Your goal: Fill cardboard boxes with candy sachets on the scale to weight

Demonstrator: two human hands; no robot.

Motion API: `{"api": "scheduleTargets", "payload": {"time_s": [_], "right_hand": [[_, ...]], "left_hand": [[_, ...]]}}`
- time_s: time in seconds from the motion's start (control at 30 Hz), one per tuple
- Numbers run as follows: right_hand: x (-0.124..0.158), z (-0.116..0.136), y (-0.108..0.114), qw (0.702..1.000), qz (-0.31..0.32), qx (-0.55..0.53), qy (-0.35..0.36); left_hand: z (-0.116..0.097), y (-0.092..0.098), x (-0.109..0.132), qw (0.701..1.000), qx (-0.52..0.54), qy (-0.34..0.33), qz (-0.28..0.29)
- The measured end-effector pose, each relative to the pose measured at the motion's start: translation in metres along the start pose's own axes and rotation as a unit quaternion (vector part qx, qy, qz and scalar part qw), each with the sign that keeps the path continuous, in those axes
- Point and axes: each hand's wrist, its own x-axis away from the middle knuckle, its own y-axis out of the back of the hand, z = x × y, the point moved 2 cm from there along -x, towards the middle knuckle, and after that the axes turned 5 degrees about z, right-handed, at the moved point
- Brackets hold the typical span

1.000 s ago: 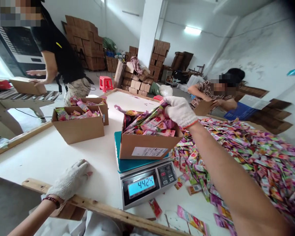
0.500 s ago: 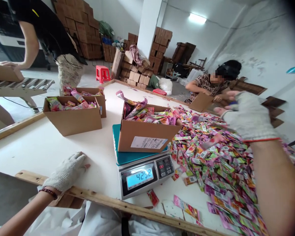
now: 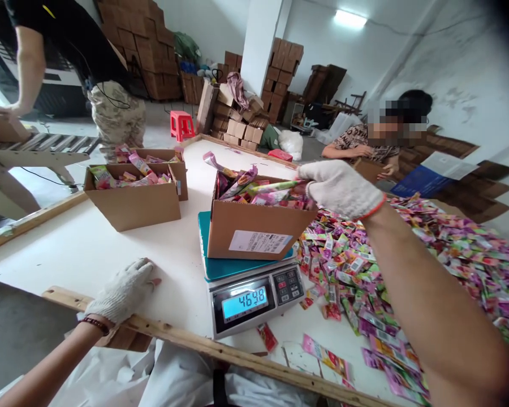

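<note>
A cardboard box [image 3: 254,232] heaped with colourful snack packets stands on a digital scale [image 3: 248,297] whose display reads 46.98. My right hand [image 3: 341,187], in a white knit glove, is over the box's right rim with its fingers closed on several packets [image 3: 275,186]. My gloved left hand [image 3: 121,289] lies flat with fingers apart on the white table [image 3: 76,254], just behind the wooden rail [image 3: 220,353] at its near edge.
A big heap of loose packets [image 3: 407,265] covers the table's right side. Two more filled boxes [image 3: 133,198] sit at the left. A seated person [image 3: 377,141] folds cardboard at the far right; a standing person [image 3: 80,62] handles a box on a roller conveyor [image 3: 42,144] at left.
My right hand swung out to the packet heap and has come back over the box holding packets. The scale reading rose from 44.24 to 46.98. My left hand stayed put.
</note>
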Motion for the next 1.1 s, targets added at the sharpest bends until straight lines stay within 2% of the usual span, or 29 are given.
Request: {"api": "scheduleTargets", "payload": {"time_s": [0.13, 0.2, 0.27, 0.37, 0.47, 0.57, 0.67, 0.73, 0.83, 0.97, 1.03, 1.1], "right_hand": [[0.033, -0.032, 0.029, 0.989, -0.124, -0.026, -0.07], [0.057, -0.051, 0.05, 0.973, -0.195, 0.035, -0.114], [0.08, -0.069, 0.07, 0.945, -0.271, 0.123, -0.132], [0.1, -0.082, 0.082, 0.916, -0.338, 0.169, -0.132], [0.09, -0.072, 0.062, 0.938, -0.294, 0.109, -0.15], [0.061, -0.046, 0.022, 0.97, -0.191, 0.06, -0.135], [0.034, -0.026, -0.01, 0.985, -0.095, 0.028, -0.139], [0.024, -0.02, -0.016, 0.987, -0.096, 0.008, -0.125], [0.017, -0.016, -0.005, 0.978, -0.184, -0.077, -0.067], [0.002, -0.002, 0.01, 0.949, -0.261, -0.177, 0.028], [-0.01, 0.015, 0.006, 0.951, -0.248, -0.168, 0.084], [-0.025, 0.036, -0.006, 0.975, -0.15, -0.109, 0.126]], "left_hand": [[0.004, -0.004, 0.0, 0.999, 0.015, 0.0, -0.036], [0.006, -0.006, -0.001, 0.999, 0.013, -0.005, -0.039], [0.006, -0.007, -0.002, 0.999, 0.003, -0.013, -0.029], [0.005, -0.005, -0.002, 1.0, -0.02, -0.013, -0.006], [0.001, -0.002, -0.001, 0.999, -0.035, -0.015, 0.001], [-0.001, 0.001, 0.0, 0.999, -0.031, -0.015, 0.003], [-0.001, 0.001, 0.0, 1.0, -0.017, -0.012, 0.005], [0.0, 0.0, 0.0, 1.0, -0.007, -0.006, -0.001], [0.003, -0.003, -0.001, 1.0, -0.003, -0.004, -0.013], [0.01, -0.011, -0.002, 1.0, -0.012, 0.009, -0.025], [0.013, -0.014, -0.003, 0.999, -0.02, 0.016, -0.032], [0.014, -0.015, -0.002, 0.999, -0.028, 0.019, -0.035]]}}
